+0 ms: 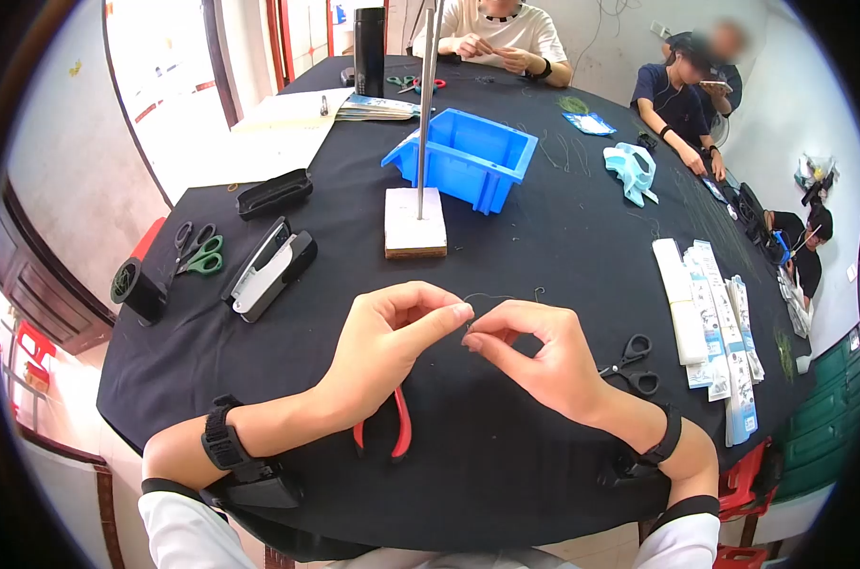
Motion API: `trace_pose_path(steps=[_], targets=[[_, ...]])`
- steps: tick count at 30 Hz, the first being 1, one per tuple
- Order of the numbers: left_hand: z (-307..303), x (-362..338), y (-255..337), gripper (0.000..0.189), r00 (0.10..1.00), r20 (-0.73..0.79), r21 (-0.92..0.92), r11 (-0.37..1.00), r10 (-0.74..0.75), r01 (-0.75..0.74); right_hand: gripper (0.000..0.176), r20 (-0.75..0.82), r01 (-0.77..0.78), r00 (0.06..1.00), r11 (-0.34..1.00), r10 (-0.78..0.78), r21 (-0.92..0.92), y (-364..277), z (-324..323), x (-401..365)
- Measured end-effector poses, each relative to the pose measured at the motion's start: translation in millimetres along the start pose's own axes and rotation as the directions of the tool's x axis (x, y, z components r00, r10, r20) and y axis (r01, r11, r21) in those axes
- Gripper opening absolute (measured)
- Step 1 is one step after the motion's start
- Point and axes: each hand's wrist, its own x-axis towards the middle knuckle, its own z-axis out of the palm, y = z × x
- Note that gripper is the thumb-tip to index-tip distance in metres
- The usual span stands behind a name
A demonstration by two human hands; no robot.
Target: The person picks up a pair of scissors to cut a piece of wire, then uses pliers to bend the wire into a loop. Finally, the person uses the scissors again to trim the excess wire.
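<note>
My left hand [397, 337] and my right hand [534, 356] meet near the middle of the black-covered table, thumb and forefinger of each pinched together. A thin dark wire or line [496, 296] curves from the fingertips toward a small hook-like end above my right hand. Which hand grips it, and what else is between the fingertips, is too small to tell. Red-handled pliers [401, 425] lie partly under my left hand and wrist. Black scissors [629, 365] rest just right of my right hand.
A metal rod stands on a white block [416, 225], beside a blue bin [477, 156]. To the left are a stapler [270, 270], scissors [200, 254] and a black cup [138, 291]. Printed packets [719, 332] lie right. Other people sit around the far side.
</note>
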Motion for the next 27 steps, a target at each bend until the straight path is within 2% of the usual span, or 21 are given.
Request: trace_pose_path(steps=[1,4,6,8,9,10,11,14,16,18,21,23,24,25,27], targets=[[-2,2,-4,0.013,1.0,0.007,0.006,1.0,0.019,-0.019,0.006,-0.011,-0.009,1.0,1.0,0.01,0.027,0,0,0],[-3,9,-17,0.017,0.974,-0.011,0.116,0.967,0.228,-0.226,0.004,0.083,-0.079,0.993,0.995,0.084,-0.06,-14,-9,0],[3,10,-15,0.021,0.919,-0.026,0.093,0.917,0.393,-0.389,0.004,0.135,0.068,0.99,0.979,-0.042,-0.19,-22,-15,0],[6,5,-6,0.023,0.933,0.097,-0.025,0.938,0.346,-0.346,0.005,0.161,0.171,0.978,0.945,-0.13,-0.277,-30,-21,-1],[4,-1,4,0.023,0.945,0.238,-0.109,0.973,0.226,-0.205,0.005,0.155,0.203,0.975,0.932,-0.162,-0.302,-34,-23,0],[0,-3,9,0.024,0.917,0.383,-0.168,0.984,0.112,-0.05,0.005,0.149,0.234,0.97,0.917,-0.194,-0.324,-38,-26,0],[-6,1,9,0.029,0.878,0.465,0.078,0.983,0.112,-0.167,0.005,0.169,0.214,0.972,0.913,-0.163,-0.348,-40,-30,1],[-8,-5,19,0.035,0.884,0.465,0.244,0.967,-0.052,-0.072,0.004,0.151,0.2,0.976,0.92,-0.156,-0.338,-39,-39,5],[-7,-1,7,0.038,0.919,0.39,-0.149,0.989,0.05,0.01,0.008,0.17,0.257,0.963,0.9,-0.208,-0.352,-31,-39,4],[-4,-3,11,0.04,0.948,0.32,-0.398,0.908,0.002,0.132,0.01,0.195,0.359,0.932,0.845,-0.304,-0.397,-25,-36,3],[9,-4,20,0.039,0.989,0.144,-0.426,0.904,0.02,0.044,0.014,0.339,0.462,0.882,0.738,-0.326,-0.491,-26,-32,-1],[5,-5,18,0.036,0.977,0.178,-0.088,0.991,0.117,-0.102,0.015,0.331,0.479,0.876,0.718,-0.351,-0.506,-31,-29,-3],[3,-5,16,0.035,0.966,0.208,0.084,0.981,0.157,-0.177,0.015,0.329,0.487,0.872,0.707,-0.363,-0.512,-34,-28,-4],[4,-6,12,0.028,0.964,0.183,0.17,0.96,0.191,-0.223,0.016,0.31,0.495,0.869,0.698,-0.386,-0.518,-35,-29,-4],[-1,-7,21,0.026,0.956,0.281,0.371,0.908,0.09,-0.195,0.016,0.299,0.488,0.873,0.661,-0.387,-0.57,-36,-30,-3]])
